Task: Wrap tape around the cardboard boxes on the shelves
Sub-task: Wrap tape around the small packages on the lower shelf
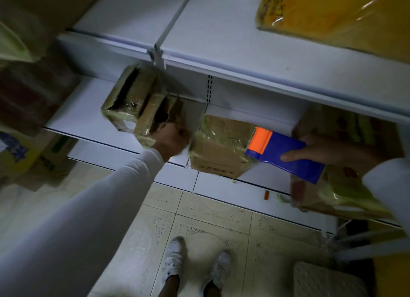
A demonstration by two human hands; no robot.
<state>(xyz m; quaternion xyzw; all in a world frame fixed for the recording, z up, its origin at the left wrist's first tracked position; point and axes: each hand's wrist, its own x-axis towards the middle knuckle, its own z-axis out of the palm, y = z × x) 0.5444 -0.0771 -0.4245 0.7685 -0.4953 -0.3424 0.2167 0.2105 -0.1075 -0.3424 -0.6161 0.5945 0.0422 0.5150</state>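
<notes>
White shelf (88, 121) carries 3 cardboard boxes. Torn box (153, 117), left of the middle taped box (218, 145): light, flimsy, ragged flaps; best held by its firmer corner. Left hand (174, 139) grasps it there. Right hand (328, 150) clutches the tape dispenser (286, 154).

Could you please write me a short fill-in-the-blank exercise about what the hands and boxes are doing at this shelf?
1. The right hand holds a blue and ____ tape dispenser.
2. The left hand reaches to the torn brown cardboard box on the white ____.
3. The dispenser's orange end lies over the taped middle cardboard box, which sits to the ____ of the torn box.

Missing words: orange; shelf; right
</notes>
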